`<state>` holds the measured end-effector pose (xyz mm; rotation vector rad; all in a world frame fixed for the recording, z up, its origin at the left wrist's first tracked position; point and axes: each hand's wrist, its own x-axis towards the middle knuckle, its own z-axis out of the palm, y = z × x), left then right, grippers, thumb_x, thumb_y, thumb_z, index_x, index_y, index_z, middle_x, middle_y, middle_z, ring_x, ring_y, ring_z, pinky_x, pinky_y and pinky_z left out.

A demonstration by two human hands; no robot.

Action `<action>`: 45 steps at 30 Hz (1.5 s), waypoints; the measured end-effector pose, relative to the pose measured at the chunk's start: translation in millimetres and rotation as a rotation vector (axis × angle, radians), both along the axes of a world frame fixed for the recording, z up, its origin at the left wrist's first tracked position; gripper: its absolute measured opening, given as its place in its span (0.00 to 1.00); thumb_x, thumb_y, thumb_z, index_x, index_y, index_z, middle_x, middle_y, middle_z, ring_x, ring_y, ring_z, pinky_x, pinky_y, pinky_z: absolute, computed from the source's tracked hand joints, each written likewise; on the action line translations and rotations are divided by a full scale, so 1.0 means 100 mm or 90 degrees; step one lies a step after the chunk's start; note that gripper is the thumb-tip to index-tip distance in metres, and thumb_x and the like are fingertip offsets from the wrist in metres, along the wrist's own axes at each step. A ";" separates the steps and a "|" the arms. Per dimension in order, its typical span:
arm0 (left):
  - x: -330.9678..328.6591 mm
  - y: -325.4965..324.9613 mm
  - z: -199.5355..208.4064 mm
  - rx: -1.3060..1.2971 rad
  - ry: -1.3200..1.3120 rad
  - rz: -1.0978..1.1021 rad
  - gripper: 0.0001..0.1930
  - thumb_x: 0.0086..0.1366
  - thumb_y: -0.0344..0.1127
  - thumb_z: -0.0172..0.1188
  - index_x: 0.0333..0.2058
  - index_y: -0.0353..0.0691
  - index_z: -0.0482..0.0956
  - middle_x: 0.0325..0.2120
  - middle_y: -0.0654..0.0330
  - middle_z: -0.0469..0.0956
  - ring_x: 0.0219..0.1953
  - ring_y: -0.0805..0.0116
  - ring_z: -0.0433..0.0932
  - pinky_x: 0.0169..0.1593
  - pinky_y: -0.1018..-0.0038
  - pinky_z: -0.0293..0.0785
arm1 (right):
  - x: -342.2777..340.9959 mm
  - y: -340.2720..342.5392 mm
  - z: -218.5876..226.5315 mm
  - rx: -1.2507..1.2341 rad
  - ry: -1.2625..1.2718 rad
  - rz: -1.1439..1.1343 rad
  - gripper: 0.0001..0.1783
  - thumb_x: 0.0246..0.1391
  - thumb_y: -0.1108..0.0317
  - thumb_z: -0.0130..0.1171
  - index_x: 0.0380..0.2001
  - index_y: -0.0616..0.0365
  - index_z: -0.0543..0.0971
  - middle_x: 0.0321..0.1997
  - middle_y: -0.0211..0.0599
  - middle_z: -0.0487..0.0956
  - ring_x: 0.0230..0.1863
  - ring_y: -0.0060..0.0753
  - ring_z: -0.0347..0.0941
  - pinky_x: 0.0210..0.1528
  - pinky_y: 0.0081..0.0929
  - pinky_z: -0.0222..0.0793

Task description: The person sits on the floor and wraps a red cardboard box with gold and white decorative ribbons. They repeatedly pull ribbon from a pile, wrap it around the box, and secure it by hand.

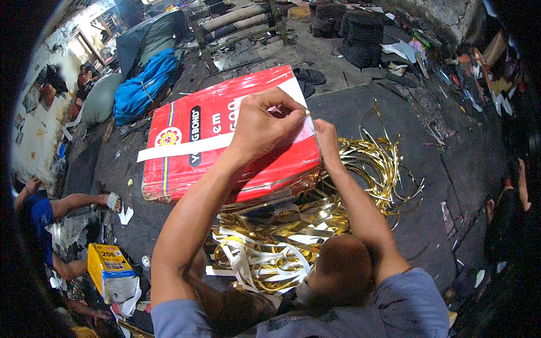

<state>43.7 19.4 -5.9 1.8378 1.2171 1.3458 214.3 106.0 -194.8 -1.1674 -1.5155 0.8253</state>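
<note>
In the head view, the left hand (260, 124) pinches a small glinting gold piece (307, 113) at the far right edge of a glossy, film-wrapped red carton (225, 188), while the right hand (328, 141) curls beside it, its grip impossible to tell. A flat, matte white strip (186, 147) lies across the carton, and shiny gold strips (383, 169) loop loosely beside it. The carton bears bold white lettering, a dark rounded name panel (195, 135) and a flower emblem (168, 137).
</note>
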 end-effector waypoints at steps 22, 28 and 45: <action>-0.04 -0.03 0.02 0.007 -0.004 -0.027 0.03 0.62 0.20 0.67 0.29 0.31 0.84 0.30 0.60 0.82 0.30 0.76 0.80 0.33 0.78 0.79 | 0.69 -0.78 -1.81 -0.320 -0.317 -0.112 0.19 0.59 0.64 0.58 0.43 0.71 0.82 0.45 0.69 0.82 0.50 0.69 0.80 0.50 0.57 0.76; -0.04 0.01 0.05 0.113 0.092 -0.004 0.02 0.59 0.27 0.70 0.31 0.36 0.89 0.28 0.61 0.84 0.30 0.75 0.82 0.33 0.77 0.76 | 0.90 -0.82 -1.98 -0.406 -0.427 -0.167 0.16 0.57 0.65 0.60 0.41 0.68 0.84 0.48 0.65 0.84 0.51 0.71 0.81 0.54 0.58 0.78; -0.20 -0.06 0.11 0.421 0.375 -0.060 0.13 0.59 0.23 0.70 0.44 0.38 0.87 0.35 0.55 0.82 0.37 0.58 0.84 0.39 0.66 0.84 | 1.29 -0.71 -1.91 -0.386 -0.515 -0.160 0.15 0.57 0.65 0.59 0.38 0.69 0.83 0.43 0.63 0.86 0.47 0.61 0.85 0.50 0.54 0.82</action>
